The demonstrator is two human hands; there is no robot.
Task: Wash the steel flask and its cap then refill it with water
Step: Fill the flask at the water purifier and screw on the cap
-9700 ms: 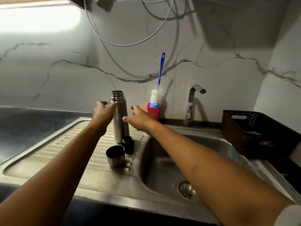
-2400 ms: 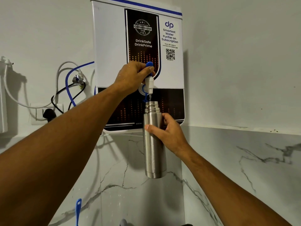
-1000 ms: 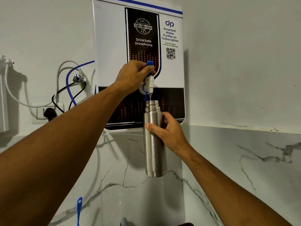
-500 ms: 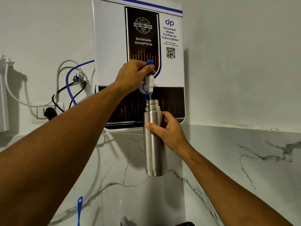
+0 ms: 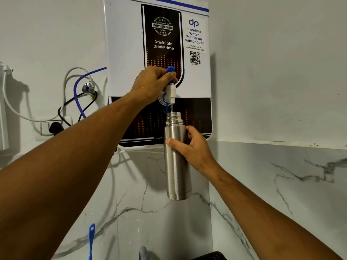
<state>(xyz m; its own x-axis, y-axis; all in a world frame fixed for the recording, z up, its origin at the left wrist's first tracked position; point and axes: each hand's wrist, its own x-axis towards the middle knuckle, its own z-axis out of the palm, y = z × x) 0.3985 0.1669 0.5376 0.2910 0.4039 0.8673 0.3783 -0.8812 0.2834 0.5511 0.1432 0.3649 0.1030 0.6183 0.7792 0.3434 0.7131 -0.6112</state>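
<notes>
Steel flask is hanging upright beneath the purifier spout, right hand wrapping its fingers round the upper body; left hand is pinching the blue lever; centring the mouth under the stream and releasing before overflow seems wise.

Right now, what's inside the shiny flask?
Water from the tap runs into the flask through its open mouth. How full it is cannot be seen; its steel wall hides that.

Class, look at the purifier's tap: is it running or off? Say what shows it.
Running. A thin stream falls from the tap into the uncapped flask; the left hand holds the blue lever.
</notes>
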